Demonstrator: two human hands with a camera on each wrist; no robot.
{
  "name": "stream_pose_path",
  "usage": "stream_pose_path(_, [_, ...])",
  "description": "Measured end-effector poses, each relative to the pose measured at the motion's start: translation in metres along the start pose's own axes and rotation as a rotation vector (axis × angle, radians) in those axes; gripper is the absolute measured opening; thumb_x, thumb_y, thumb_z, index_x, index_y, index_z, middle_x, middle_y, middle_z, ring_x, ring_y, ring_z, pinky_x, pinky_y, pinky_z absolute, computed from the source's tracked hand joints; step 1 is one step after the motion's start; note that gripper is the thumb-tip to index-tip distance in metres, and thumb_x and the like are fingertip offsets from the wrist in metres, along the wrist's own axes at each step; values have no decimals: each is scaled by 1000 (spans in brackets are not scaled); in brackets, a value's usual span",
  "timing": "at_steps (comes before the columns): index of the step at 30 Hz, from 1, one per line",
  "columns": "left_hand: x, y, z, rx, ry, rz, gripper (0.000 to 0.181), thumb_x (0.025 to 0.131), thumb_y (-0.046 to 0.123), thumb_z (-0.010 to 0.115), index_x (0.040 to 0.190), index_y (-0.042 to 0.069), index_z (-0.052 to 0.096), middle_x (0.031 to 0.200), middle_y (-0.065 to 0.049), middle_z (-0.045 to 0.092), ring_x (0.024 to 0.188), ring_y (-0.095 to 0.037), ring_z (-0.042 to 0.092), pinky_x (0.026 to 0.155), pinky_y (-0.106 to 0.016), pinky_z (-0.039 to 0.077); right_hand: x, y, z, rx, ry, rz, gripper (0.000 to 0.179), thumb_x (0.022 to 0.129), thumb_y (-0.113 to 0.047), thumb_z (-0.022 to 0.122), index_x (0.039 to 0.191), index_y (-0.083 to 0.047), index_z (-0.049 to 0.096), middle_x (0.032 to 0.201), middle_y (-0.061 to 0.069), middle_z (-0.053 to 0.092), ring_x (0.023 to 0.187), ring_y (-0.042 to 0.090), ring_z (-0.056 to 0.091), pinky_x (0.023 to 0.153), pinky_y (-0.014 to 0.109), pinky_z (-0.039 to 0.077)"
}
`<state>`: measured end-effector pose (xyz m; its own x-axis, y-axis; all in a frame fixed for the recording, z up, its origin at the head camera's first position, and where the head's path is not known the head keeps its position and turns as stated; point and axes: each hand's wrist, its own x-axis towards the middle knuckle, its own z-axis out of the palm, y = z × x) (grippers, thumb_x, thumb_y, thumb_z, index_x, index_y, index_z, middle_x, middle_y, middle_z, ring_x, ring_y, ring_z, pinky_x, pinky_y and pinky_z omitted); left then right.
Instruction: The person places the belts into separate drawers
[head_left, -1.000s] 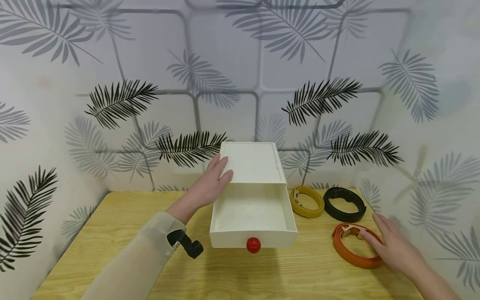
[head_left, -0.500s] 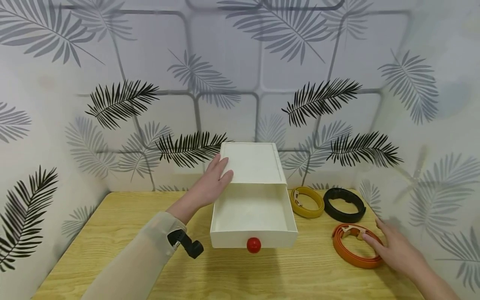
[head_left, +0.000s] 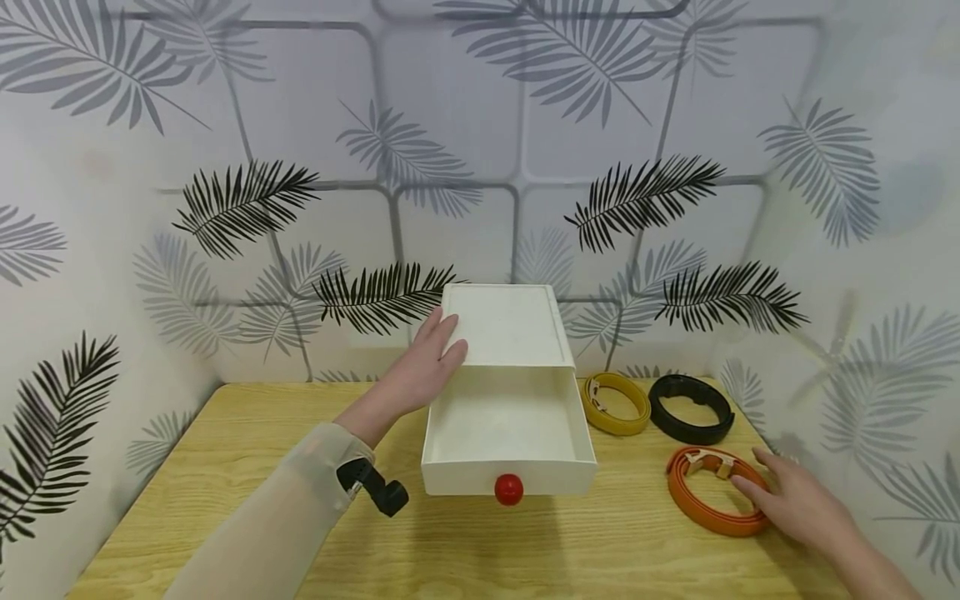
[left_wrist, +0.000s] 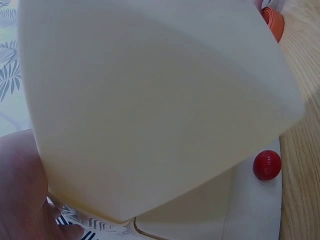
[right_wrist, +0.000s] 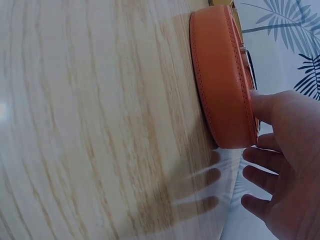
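A white box (head_left: 506, 321) stands mid-table with its drawer (head_left: 510, 478) pulled out; a red knob (head_left: 508, 489) is on the drawer front. Nothing lies inside the drawer. My left hand (head_left: 420, 371) rests along the box's left edge, fingers extended and thumb at the top's front corner. To the right lies a coiled orange belt (head_left: 712, 515) with a gold-toned buckle. Just beside it is my right hand (head_left: 802, 506), thumb reaching over the coil's rim. In the right wrist view, the other fingers (right_wrist: 262, 159) spread loosely past the orange belt's end.
A coiled yellow belt (head_left: 618, 425) sits close to the box's right side. Next to it is a coiled black belt (head_left: 686, 429), near the table's back right corner. The wooden table (head_left: 315, 533) meets leaf-patterned walls (head_left: 480, 125) behind and at both sides.
My right hand's forefinger has come down and in a little, beside the orange belt. The left hand, box, drawer and belts have stayed in place.
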<state>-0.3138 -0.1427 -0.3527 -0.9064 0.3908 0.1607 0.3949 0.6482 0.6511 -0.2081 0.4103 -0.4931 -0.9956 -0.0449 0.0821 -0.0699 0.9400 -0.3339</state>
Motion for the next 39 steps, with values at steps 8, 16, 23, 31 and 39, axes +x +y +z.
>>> stream_pose_path(8, [-1,2,-1,4,1,-9,71,120,42,32,176,3,17,185,-16,-4,170,-34,-1,134,-58,13,2,-1,3,-17,10,-16,70,111,-40,67,138,24,58,139,47,57,128,70,52,105,78,44])
stream_pose_path(16, [0,1,0,4,-3,-18,71,120,43,32,177,5,16,185,-16,-4,170,-32,-2,134,-58,13,6,4,7,-5,44,-25,53,108,-32,72,128,17,68,130,41,66,120,64,61,98,74,51])
stream_pose_path(23, [1,1,1,-1,-4,-23,71,120,44,33,177,6,16,185,-14,-5,170,-32,-1,134,-58,14,7,6,10,11,81,-32,37,107,-29,73,117,7,76,116,27,75,109,51,70,91,67,56])
stream_pose_path(31, [1,-1,1,3,-3,-26,71,120,45,32,177,7,16,185,-12,-6,170,-32,0,134,-58,14,7,4,9,12,95,6,38,108,-34,72,115,2,80,110,22,77,107,47,71,87,64,57])
stream_pose_path(39, [-1,1,0,0,5,-16,70,120,43,34,177,5,17,185,-15,-4,170,-33,0,134,-59,15,7,2,9,11,99,17,37,108,-32,73,119,3,80,106,19,80,100,42,73,83,63,58])
